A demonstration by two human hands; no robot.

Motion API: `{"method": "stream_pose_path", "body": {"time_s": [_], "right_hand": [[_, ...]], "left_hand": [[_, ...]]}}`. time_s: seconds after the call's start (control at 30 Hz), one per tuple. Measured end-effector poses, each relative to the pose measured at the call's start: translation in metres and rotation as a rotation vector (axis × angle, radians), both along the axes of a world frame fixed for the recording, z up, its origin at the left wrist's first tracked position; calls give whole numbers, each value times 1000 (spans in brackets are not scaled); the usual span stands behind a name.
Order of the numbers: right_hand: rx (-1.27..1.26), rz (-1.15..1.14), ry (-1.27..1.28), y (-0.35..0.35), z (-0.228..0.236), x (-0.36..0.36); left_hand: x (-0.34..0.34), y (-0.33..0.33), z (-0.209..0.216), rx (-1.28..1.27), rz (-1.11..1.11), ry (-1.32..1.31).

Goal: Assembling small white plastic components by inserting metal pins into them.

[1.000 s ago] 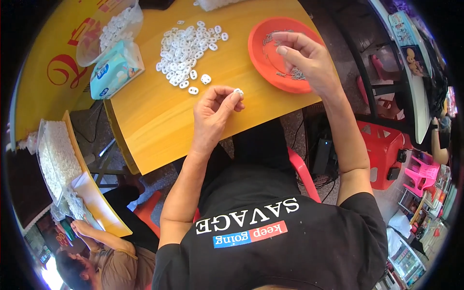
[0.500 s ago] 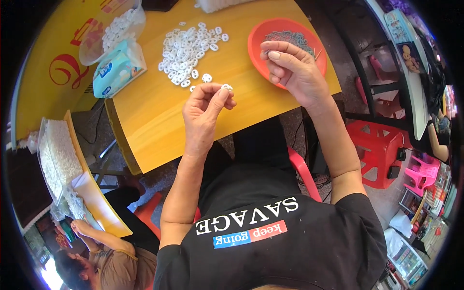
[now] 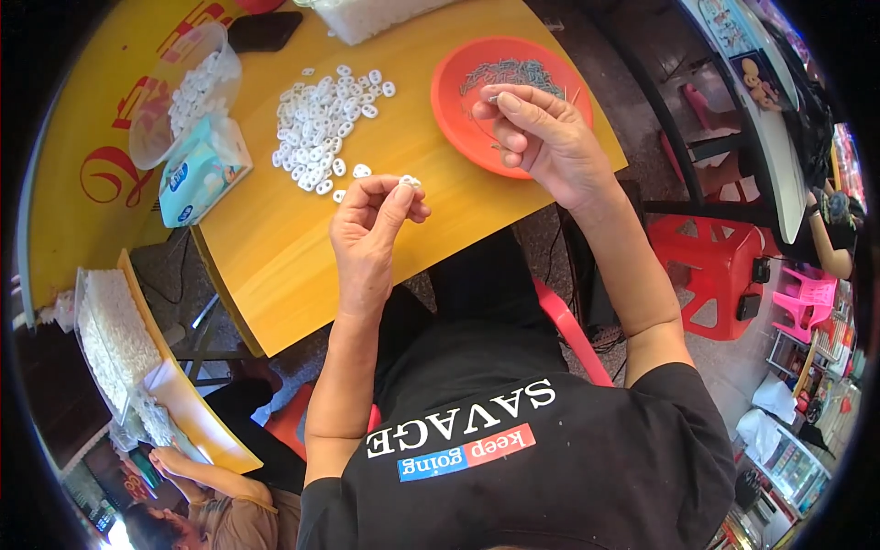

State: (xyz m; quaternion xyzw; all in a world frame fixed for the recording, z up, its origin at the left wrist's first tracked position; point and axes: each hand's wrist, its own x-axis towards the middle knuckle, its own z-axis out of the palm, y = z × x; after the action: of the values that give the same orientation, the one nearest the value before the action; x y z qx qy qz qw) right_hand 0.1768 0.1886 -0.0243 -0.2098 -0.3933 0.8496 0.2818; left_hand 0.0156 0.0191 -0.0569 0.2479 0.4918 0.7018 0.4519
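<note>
My left hand (image 3: 371, 238) is closed in a pinch above the yellow table's near part. Between its thumb and forefinger sits a small white oval plastic piece (image 3: 410, 181). My right hand (image 3: 555, 147) is raised over the near side of a red bowl (image 3: 449, 124). Its thumb and forefinger pinch a small thin metal pin (image 3: 493, 98), whose exact shape is too small to make out. Many similar grey pins (image 3: 518, 73) lie in the bowl. Just beyond my left hand spreads a pile of white oval pieces with two holes each (image 3: 316, 128).
A tissue pack (image 3: 203, 172) and a clear tub of white pieces (image 3: 194, 96) stand at the table's left, with a dark phone (image 3: 264, 31) behind. A white-filled container (image 3: 380, 14) is at the far edge. Another person (image 3: 229, 513) sits lower left; a red stool (image 3: 706, 275) stands right.
The whole view has shifted a little, bringing the dark phone into sight. Both hands keep their pinches and have barely moved over the table.
</note>
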Motion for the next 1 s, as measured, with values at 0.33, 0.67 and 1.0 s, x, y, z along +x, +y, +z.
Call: {"method": "stream_pose_path", "body": {"time_s": [0.33, 0.67, 1.0], "right_hand": [[554, -70, -246, -50, 7, -23], [565, -49, -199, -71, 2, -41], [578, 0, -240, -72, 4, -42]], "left_hand": [[4, 5, 25, 62, 18, -29], [-3, -5, 24, 124, 34, -22], [-4, -10, 24, 71, 18, 35]]}}
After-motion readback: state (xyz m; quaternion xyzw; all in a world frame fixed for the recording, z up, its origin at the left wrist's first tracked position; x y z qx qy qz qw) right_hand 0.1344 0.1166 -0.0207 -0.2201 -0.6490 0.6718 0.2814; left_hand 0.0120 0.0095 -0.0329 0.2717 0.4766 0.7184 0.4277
